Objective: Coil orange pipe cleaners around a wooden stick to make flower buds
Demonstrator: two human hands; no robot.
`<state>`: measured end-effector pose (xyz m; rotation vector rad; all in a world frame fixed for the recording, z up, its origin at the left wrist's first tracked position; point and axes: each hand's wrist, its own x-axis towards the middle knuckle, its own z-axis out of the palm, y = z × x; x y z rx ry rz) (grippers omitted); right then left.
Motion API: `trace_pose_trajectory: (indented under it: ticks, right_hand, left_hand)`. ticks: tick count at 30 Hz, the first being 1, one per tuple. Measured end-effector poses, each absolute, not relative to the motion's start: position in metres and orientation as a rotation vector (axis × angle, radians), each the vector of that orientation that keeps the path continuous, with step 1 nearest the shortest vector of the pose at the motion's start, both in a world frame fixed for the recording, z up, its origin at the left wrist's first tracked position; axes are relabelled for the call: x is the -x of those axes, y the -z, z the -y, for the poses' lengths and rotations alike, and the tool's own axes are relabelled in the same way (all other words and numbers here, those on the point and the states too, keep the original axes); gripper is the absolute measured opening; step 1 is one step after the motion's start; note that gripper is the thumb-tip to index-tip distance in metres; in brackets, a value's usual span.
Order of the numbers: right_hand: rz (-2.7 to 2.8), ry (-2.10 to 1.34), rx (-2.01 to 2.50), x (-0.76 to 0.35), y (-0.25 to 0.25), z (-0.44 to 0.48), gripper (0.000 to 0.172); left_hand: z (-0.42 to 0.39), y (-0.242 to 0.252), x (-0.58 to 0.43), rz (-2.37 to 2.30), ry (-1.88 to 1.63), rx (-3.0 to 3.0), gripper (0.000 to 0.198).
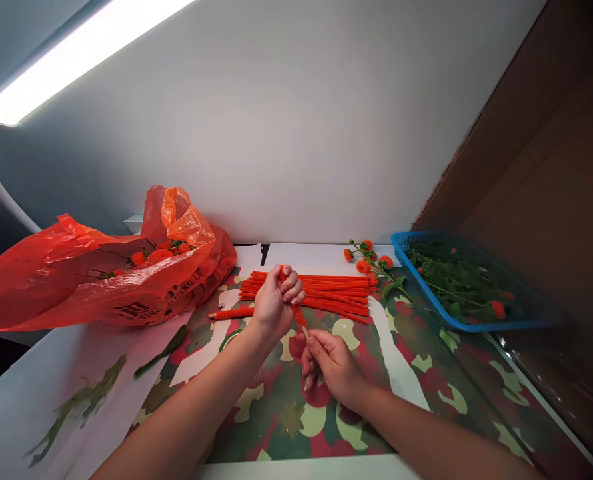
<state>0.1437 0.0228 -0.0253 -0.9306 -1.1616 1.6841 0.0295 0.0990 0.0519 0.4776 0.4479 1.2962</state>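
My left hand (pixel 277 301) is wrapped round a thin stick covered in orange fuzzy material (pixel 299 316), held tilted above the patterned mat. The fingertips of my right hand (pixel 332 362) pinch the bare lower end of that same stick. Behind my hands lies a bundle of orange fuzzy stems (pixel 334 290). Another stick wound with orange (pixel 234 313) rests left of my left hand, its bare tip pointing left. My left palm hides part of the held stick.
An orange plastic bag (pixel 191 267) with orange flowers stands at left. Green pieces (pixel 161 352) lie near it. Flower stems (pixel 364 265) lie behind, right of the bundle. A blue basket (pixel 434 303) of greenery is at right, beside a cardboard panel (pixel 541 167). A lamp glows upper left.
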Motion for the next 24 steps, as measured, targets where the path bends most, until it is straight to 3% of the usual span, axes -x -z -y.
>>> trace_pose_trajectory:
  ticks: [8,13,24]
  right_hand:
    - [1.127,-1.646,0.944,-0.145,0.029,-0.024,0.04]
    - [1.107,-1.645,0.943,-0.145,0.03,-0.026,0.039]
    - [1.136,-1.667,0.948,-0.144,0.024,-0.023,0.051]
  left_hand:
    - [-0.103,-0.047,-0.028,-0.664,-1.454,-0.636,0.01]
    - [-0.11,-0.039,-0.02,-0.878,-1.511,-0.866,0.028]
    - [-0.119,-0.032,-0.015,-0.861,-1.392,-0.925,0.032]
